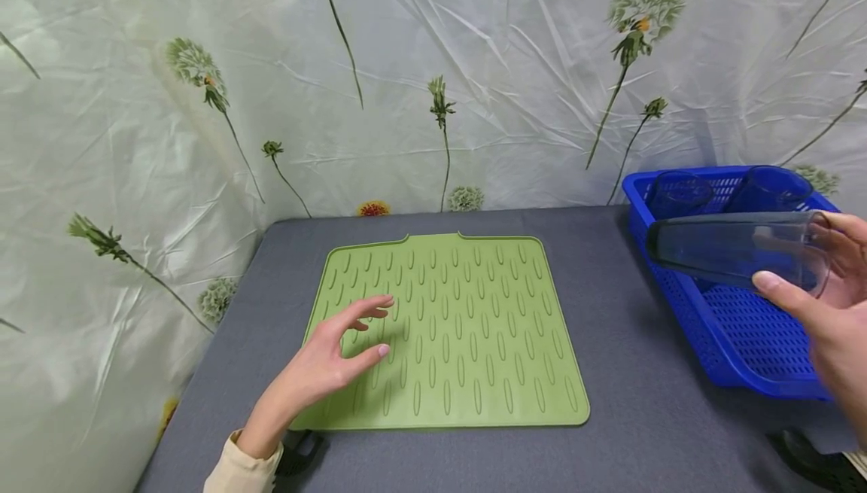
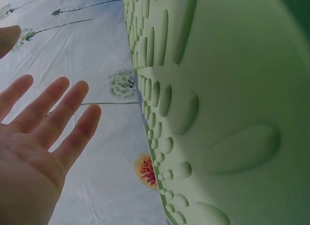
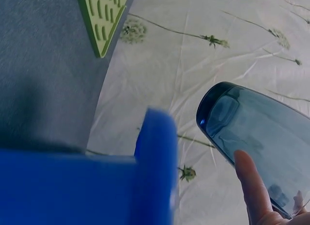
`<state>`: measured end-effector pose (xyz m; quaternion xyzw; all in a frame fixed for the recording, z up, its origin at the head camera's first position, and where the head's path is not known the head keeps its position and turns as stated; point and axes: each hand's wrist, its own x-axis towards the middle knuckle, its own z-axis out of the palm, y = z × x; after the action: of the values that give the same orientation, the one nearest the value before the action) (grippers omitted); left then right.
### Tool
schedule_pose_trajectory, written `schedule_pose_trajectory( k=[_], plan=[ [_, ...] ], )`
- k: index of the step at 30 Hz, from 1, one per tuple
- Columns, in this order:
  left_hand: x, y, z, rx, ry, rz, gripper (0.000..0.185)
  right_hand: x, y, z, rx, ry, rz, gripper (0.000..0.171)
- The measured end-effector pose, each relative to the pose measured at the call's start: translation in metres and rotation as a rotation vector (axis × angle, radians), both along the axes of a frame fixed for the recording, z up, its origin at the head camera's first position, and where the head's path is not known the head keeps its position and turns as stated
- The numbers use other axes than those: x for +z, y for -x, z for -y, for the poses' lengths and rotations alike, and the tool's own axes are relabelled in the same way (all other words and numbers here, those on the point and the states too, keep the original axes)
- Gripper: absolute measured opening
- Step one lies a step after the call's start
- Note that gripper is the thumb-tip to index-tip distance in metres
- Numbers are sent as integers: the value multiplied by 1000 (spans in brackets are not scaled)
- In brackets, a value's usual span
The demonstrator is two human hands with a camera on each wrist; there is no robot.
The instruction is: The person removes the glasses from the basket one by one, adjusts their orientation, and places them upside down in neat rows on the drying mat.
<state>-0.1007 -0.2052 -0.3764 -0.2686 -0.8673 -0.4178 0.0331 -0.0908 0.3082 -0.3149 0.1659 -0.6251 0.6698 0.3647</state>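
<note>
My right hand grips a clear blue-tinted tumbler on its side, held in the air over the blue perforated basket at the right. The right wrist view shows the tumbler with a finger across its wall. My left hand hovers just over the left part of the green ribbed drying mat, fingers spread and relaxed, holding nothing. In the left wrist view the open palm is beside the mat.
Two more blue tumblers lie at the back of the basket. The mat lies on a grey table backed by a white floral cloth. The table's left edge runs near my left forearm.
</note>
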Motion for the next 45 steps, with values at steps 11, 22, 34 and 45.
schedule_pose_trajectory(
  k=[11, 22, 34, 45],
  plan=[
    [6, 4, -4, -12, -1, -46, 65, 0, -1, 23, 73, -60, 102, 78],
    [7, 5, -8, 93, 10, -98, 64, -10, 4, 41, 185, 19, 71, 76],
    [7, 7, -11, 151, -22, -173, 70, -11, 5, 58, 200, 72, 106, 71],
    [1, 4, -20, 128, -78, -180, 67, -28, 8, 67, 218, 37, 156, 72]
  ],
)
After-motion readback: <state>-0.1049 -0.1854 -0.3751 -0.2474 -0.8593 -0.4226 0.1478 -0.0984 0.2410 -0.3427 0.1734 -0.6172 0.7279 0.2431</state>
